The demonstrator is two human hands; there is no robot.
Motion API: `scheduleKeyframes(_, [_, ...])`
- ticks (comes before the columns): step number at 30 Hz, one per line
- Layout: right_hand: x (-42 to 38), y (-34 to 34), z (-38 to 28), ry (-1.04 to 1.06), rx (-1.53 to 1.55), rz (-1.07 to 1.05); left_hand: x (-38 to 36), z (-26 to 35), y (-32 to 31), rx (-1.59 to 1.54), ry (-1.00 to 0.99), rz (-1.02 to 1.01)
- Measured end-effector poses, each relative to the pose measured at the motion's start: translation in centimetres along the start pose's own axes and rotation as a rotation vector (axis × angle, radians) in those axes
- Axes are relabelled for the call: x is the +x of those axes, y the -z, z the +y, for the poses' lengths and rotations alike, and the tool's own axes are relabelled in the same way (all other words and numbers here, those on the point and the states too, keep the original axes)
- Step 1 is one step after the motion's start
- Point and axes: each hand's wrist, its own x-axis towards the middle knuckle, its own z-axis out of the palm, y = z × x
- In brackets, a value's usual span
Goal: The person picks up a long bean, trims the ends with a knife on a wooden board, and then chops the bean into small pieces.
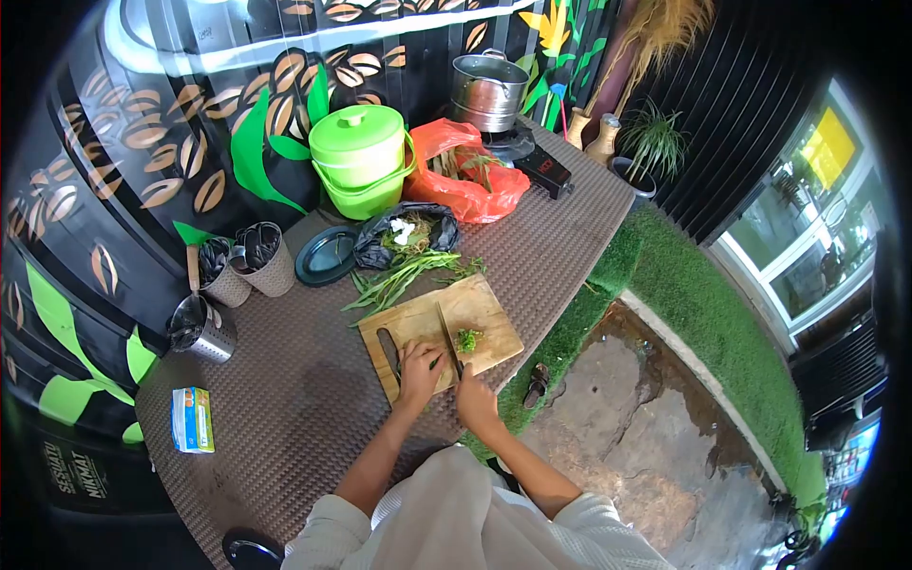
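Note:
A wooden cutting board (486, 302) with a handle slot lies at the table's front edge. My right hand (476, 399) is closed around the handle of a knife (446, 326), whose blade points away from me across the board. Just left of the blade, my left hand (418, 370) presses down with curled fingers on green stalks, which are mostly hidden beneath it. Chopped greens (468, 340) form a small pile to the right of the blade. Long leafy greens (399, 283) are spread beyond the board.
Behind the greens are a black plastic bag (437, 224), a dark plate (326, 255), a green lidded bucket (357, 152) and a red plastic bag (489, 201). A steel pot (488, 100) stands on a portable stove (543, 169). Utensil holders (269, 266) and a tissue pack (193, 420) are left.

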Motion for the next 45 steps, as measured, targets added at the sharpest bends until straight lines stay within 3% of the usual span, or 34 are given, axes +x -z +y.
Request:
scheduleKeyframes(6, [0.0, 2.0, -0.4, 0.049, -0.006, 0.005, 0.2, 0.7, 0.4, 0.006, 0.024, -0.006])
scheduleKeyframes(10, [-2.4, 1.1, -1.3, -0.029, -0.007, -0.046, 0.2, 0.3, 0.4, -0.001, 0.003, 0.005])
scheduleKeyframes(16, [1.2, 0.7, -1.3, 0.012, -0.073, -0.06, -0.1, 0.2, 0.3, -0.014, 0.018, -0.014])
scheduleKeyframes(21, [-0.9, 1.0, -1.3, 0.005, 0.028, -0.007, 0.2, -0.3, -0.2, -0.242, 0.154, 0.019])
scheduleKeyframes(29, [1.4, 0.6, -1.1, 0.042, 0.036, -0.012, 0.2, 0.3, 0.2, -0.094, 0.048, 0.033])
scheduleKeyframes(36, [-1.5, 0.9, -1.5, 0.018, 0.037, -0.051, 0.4, 0.3, 0.3, -0.106, 0.008, 0.092])
scheduleKeyframes(39, [-1.2, 0.2, -1.5, -0.044, 0.023, -0.049, 0.5, 0.3, 0.1, -0.11, 0.053, 0.088])
scheduleKeyframes(45, [1.2, 1.6, -1.0, 0.047, 0.021, -0.041, 0.4, 0.3, 0.4, -0.153, 0.059, 0.092])
